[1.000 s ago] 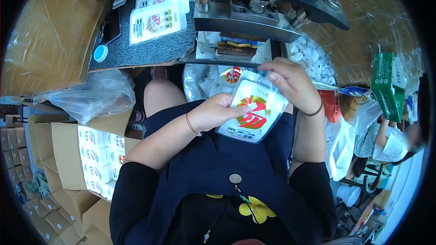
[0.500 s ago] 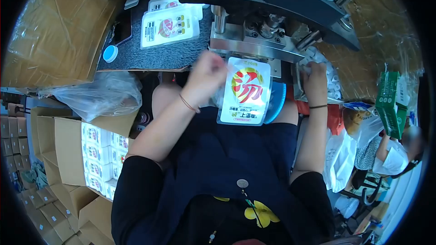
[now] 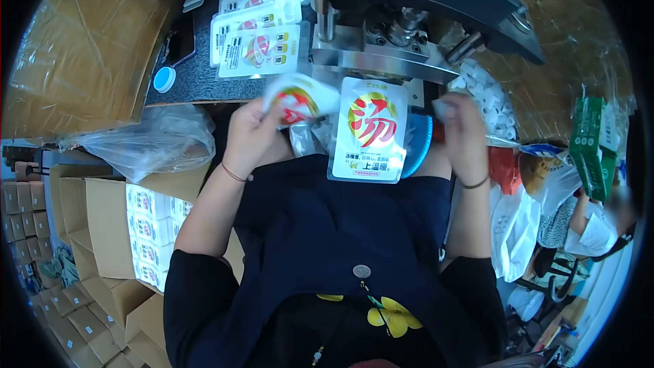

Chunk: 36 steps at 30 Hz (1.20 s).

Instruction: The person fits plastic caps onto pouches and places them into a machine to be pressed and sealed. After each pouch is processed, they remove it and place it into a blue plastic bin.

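My left hand (image 3: 248, 133) pinches the edge of a white pouch (image 3: 300, 101) with red and gold print, smeared by motion. Right of it, another white pouch (image 3: 371, 129) with a large red character hangs upright in front of the metal press (image 3: 388, 65). My right hand (image 3: 464, 133) has its fingers closed round a small white plastic piece (image 3: 444, 109), mostly hidden by the fingers. Close behind that hand is a heap of small white plastic pieces (image 3: 485, 99). Several more white pouches (image 3: 262, 51) lie overlapping on the dark mat (image 3: 204, 88).
A blue-rimmed container (image 3: 424, 146) sits behind the hanging pouch. On the mat are a blue cap (image 3: 164, 80) and a phone (image 3: 181, 46). An open carton (image 3: 109, 228) of packed white goods stands left. A green box (image 3: 591, 150) is at right, with another person (image 3: 591, 228) beyond.
My left hand has moved left and now holds a pouch. One more pouch shows at the front of the pile. My right hand has come away from the heap with a small white piece.
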Each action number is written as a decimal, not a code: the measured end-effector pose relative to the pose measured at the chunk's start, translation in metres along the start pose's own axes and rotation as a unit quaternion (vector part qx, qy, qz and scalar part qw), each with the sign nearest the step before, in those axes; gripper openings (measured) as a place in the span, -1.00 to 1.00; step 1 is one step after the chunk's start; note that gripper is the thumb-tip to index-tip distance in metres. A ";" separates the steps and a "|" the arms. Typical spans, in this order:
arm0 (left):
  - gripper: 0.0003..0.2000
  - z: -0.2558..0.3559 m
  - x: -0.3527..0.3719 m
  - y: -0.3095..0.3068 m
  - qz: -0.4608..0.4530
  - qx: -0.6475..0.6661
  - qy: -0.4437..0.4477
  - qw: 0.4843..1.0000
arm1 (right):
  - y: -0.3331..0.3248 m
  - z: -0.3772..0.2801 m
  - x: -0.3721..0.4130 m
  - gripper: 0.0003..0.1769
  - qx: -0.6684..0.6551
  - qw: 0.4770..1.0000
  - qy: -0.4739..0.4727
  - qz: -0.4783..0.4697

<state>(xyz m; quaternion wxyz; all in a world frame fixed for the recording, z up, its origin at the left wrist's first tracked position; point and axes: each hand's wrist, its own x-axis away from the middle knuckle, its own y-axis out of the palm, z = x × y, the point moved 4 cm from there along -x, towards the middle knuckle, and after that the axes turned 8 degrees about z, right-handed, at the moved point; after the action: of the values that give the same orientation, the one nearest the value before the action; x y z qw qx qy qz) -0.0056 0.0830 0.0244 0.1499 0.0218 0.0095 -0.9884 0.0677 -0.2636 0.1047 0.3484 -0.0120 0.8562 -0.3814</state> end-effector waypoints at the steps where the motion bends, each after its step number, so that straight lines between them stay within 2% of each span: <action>1: -0.81 0.006 0.002 0.009 -0.016 -0.090 0.065 0.994 | 0.014 -0.008 0.003 -0.83 -0.055 0.996 0.020 -0.063; 2: -0.82 0.009 0.008 0.020 -0.047 -0.074 0.027 0.996 | 0.020 -0.024 -0.002 -0.83 -0.102 0.990 -0.024 -0.091; 3: -0.82 0.018 0.015 0.035 -0.077 -0.058 -0.012 0.995 | 0.021 -0.039 -0.007 -0.85 -0.164 0.983 0.002 -0.082; 5: -0.77 0.006 0.022 0.054 -0.105 -0.149 0.034 0.983 | 0.022 -0.047 -0.014 -0.87 -0.208 0.973 0.096 -0.032; 8: -0.69 0.014 0.035 0.085 -0.161 -0.086 -0.036 0.983 | 0.029 -0.061 -0.026 -0.87 -0.179 0.983 -0.025 -0.028; 9: -0.68 0.009 0.038 0.091 -0.199 -0.045 -0.072 0.976 | 0.025 -0.059 -0.025 -0.86 -0.141 0.988 -0.040 -0.049; 11: -0.67 0.006 0.052 0.106 -0.218 0.094 -0.164 0.958 | 0.015 -0.047 -0.027 -0.82 -0.066 0.990 -0.079 -0.095; 12: -0.66 0.002 0.055 0.111 -0.275 0.126 -0.199 0.932 | 0.014 -0.041 -0.022 -0.79 -0.115 0.979 -0.068 -0.152; 13: -0.66 -0.002 0.059 0.116 -0.301 0.116 -0.218 0.921 | 0.013 -0.035 -0.020 -0.78 -0.139 0.973 -0.047 -0.179; 15: -0.68 -0.004 0.068 0.127 -0.323 0.192 -0.275 0.885 | 0.009 -0.026 -0.014 -0.75 -0.183 0.957 0.001 -0.226; 16: -0.70 -0.007 0.067 0.128 -0.319 0.200 -0.277 0.884 | 0.003 -0.020 -0.017 -0.75 -0.143 0.968 0.001 -0.205; 19: -0.72 -0.013 0.055 0.127 -0.290 0.220 -0.274 0.890 | -0.010 0.035 -0.028 -0.73 0.107 0.993 -0.013 -0.049; 22: -0.69 -0.011 0.019 0.118 -0.230 0.258 -0.279 0.896 | 0.001 0.085 -0.020 -0.66 0.153 0.979 0.001 -0.131; 25: -0.67 -0.006 -0.003 0.109 -0.226 0.248 -0.316 0.888 | 0.014 0.103 -0.016 -0.62 0.147 0.980 0.027 -0.129; 26: -0.65 -0.009 -0.008 0.106 -0.202 0.225 -0.262 0.916 | 0.015 0.107 -0.014 -0.67 0.163 0.977 0.040 -0.130; 28: -0.62 -0.016 -0.013 0.104 -0.157 0.177 -0.155 0.959 | 0.019 0.115 -0.008 -0.70 0.157 0.986 0.015 -0.057; 29: -0.67 -0.017 -0.027 0.083 -0.052 0.037 -0.059 0.996 | 0.019 0.120 -0.003 -0.71 0.154 0.988 0.004 -0.021; 30: -0.70 -0.009 -0.044 0.056 0.053 -0.103 0.038 0.992 | 0.017 0.119 -0.002 -0.71 0.142 0.989 0.033 -0.020; 31: -0.61 0.019 -0.052 0.035 0.168 -0.187 0.199 0.947 | 0.014 0.113 -0.002 -0.72 0.130 0.989 0.064 -0.021; 32: -0.52 0.033 -0.067 0.016 0.186 -0.333 0.344 0.858 | 0.011 0.108 -0.004 -0.73 0.117 0.989 0.091 -0.021; 33: -0.48 0.029 -0.076 0.003 0.151 -0.487 0.385 0.770 | 0.007 0.101 -0.005 -0.72 0.121 0.990 0.067 -0.006; 34: -0.53 0.019 -0.070 -0.002 0.095 -0.561 0.378 0.730 | 0.002 0.092 -0.004 -0.72 0.125 0.991 0.042 0.010; 36: -0.60 0.004 -0.050 -0.007 0.020 -0.606 0.371 0.703 | -0.010 0.074 -0.004 -0.72 0.140 0.989 -0.007 0.043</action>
<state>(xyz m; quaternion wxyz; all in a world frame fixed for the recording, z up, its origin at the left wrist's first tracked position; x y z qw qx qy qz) 0.0401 0.1046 0.0303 0.1347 0.2916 0.6607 -0.6785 0.1129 -0.3175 0.0794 0.3686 0.0714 0.7918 -0.4818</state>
